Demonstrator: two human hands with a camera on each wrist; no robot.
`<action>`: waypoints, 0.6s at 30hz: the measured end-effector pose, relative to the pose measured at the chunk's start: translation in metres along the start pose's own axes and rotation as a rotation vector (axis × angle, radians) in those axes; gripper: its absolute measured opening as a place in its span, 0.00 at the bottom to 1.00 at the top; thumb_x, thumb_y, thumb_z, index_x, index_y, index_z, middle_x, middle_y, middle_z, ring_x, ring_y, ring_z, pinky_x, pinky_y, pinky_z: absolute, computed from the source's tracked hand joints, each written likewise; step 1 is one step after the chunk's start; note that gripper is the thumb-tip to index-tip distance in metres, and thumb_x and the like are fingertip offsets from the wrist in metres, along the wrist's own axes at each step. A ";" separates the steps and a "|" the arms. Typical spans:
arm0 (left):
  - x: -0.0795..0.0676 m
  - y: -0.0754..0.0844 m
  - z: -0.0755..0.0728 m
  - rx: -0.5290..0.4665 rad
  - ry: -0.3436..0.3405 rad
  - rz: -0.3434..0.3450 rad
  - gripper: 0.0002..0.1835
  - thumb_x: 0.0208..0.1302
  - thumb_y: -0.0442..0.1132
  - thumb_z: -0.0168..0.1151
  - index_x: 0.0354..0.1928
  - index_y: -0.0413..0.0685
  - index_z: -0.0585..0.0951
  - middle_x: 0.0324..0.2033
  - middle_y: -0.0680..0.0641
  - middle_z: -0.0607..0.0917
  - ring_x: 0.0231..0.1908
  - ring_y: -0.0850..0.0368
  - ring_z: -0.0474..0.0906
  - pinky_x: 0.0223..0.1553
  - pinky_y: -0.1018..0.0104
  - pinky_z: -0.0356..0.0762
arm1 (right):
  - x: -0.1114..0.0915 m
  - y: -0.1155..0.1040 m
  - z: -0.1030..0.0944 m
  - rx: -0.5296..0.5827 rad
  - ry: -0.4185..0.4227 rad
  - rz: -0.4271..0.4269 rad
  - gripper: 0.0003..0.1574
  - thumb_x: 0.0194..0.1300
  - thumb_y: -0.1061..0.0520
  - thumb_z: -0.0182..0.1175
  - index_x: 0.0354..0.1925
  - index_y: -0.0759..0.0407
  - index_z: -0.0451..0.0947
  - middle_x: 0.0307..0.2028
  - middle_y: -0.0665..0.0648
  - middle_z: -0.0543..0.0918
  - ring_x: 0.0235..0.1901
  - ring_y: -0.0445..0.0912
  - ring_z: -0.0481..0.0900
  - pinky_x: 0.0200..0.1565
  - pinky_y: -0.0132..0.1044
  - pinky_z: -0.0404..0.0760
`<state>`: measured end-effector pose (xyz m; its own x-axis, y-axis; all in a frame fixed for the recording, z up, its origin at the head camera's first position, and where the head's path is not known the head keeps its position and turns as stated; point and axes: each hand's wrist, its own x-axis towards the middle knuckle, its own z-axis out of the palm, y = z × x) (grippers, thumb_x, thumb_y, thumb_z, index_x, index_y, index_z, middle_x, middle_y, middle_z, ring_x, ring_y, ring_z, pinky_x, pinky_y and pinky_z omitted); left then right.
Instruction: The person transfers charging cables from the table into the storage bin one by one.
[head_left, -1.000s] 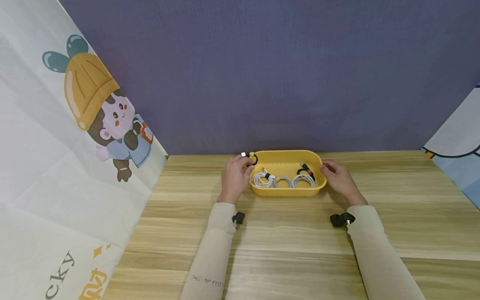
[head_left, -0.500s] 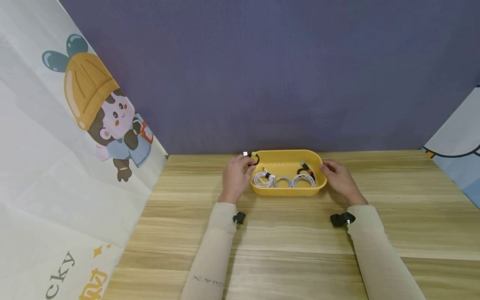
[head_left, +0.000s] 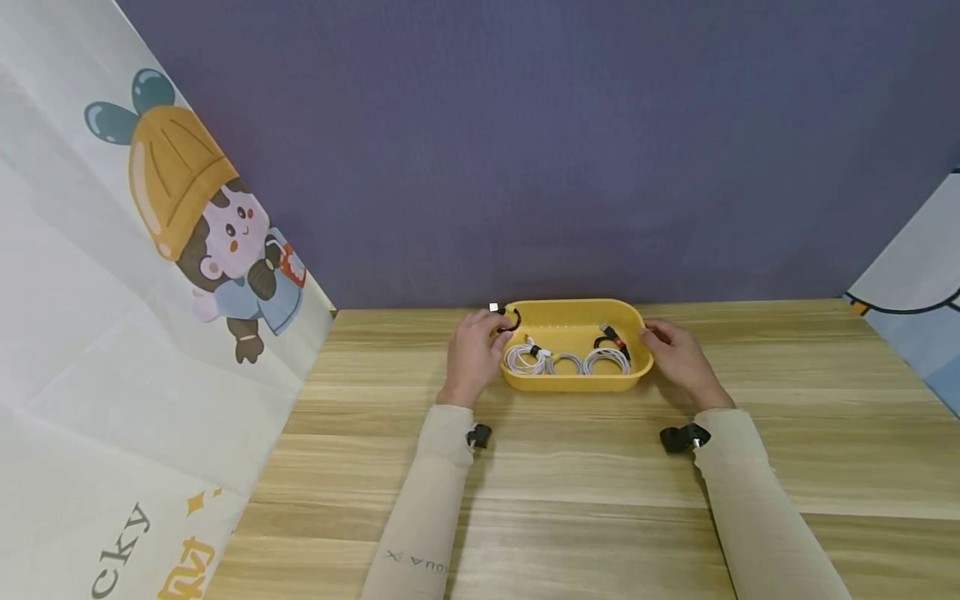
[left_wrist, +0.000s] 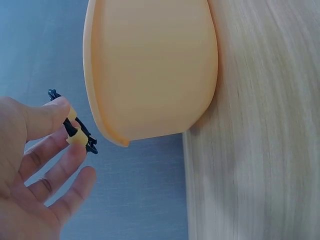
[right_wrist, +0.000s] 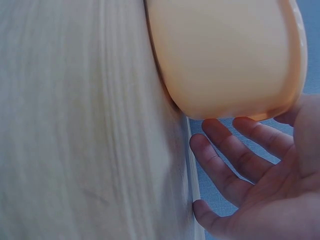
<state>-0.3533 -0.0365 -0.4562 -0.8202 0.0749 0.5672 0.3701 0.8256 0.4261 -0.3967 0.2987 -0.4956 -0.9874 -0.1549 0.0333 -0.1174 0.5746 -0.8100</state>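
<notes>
A yellow plastic basket (head_left: 573, 384) stands at the back of the wooden table. Between thumb and fingers, my left hand (head_left: 473, 354) pinches a short coiled black cable (left_wrist: 75, 125) with a yellow tie, just above the basket's left end. The cable's pale plug (head_left: 493, 307) sticks out past my fingers. At the opposite end my right hand (head_left: 678, 360) grips the basket's rim, thumb on the rim and fingertips against the outer wall. Inside lie a white coiled cable (head_left: 522, 360), two pale coils, one a ring (head_left: 607, 361), and a black cable with a red tie (head_left: 613, 337).
A dark blue-grey wall (head_left: 570, 150) rises directly behind the basket. Wood-grain tabletop (head_left: 577, 517) extends in front and to both sides. A white cartoon-printed sheet (head_left: 97, 317) hangs along the left side, and another printed panel (head_left: 922, 267) is at the right.
My left hand and the black cable have shifted slightly to the right over the basket's left end. The basket and my right hand stay where they were.
</notes>
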 end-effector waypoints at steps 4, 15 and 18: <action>0.000 0.001 0.000 -0.011 -0.013 -0.007 0.07 0.65 0.38 0.71 0.43 0.47 0.89 0.45 0.48 0.90 0.49 0.50 0.84 0.55 0.55 0.82 | 0.000 0.000 0.000 -0.005 -0.001 -0.004 0.38 0.82 0.40 0.43 0.74 0.64 0.64 0.67 0.72 0.73 0.67 0.67 0.71 0.66 0.64 0.70; 0.000 0.001 0.001 -0.003 -0.020 0.000 0.07 0.66 0.38 0.70 0.44 0.48 0.89 0.46 0.48 0.90 0.50 0.50 0.84 0.56 0.56 0.81 | 0.001 0.001 0.000 -0.005 0.005 -0.011 0.37 0.82 0.41 0.43 0.74 0.65 0.64 0.68 0.73 0.72 0.67 0.67 0.71 0.66 0.64 0.70; 0.000 0.002 0.001 -0.004 -0.018 0.004 0.07 0.66 0.38 0.70 0.44 0.48 0.89 0.46 0.48 0.90 0.50 0.50 0.84 0.55 0.56 0.82 | 0.000 0.001 0.000 -0.006 0.005 -0.011 0.37 0.82 0.41 0.44 0.74 0.65 0.64 0.68 0.73 0.73 0.67 0.67 0.71 0.66 0.64 0.70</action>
<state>-0.3527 -0.0348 -0.4564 -0.8265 0.0880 0.5560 0.3746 0.8233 0.4265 -0.3972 0.2990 -0.4960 -0.9865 -0.1573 0.0447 -0.1286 0.5778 -0.8060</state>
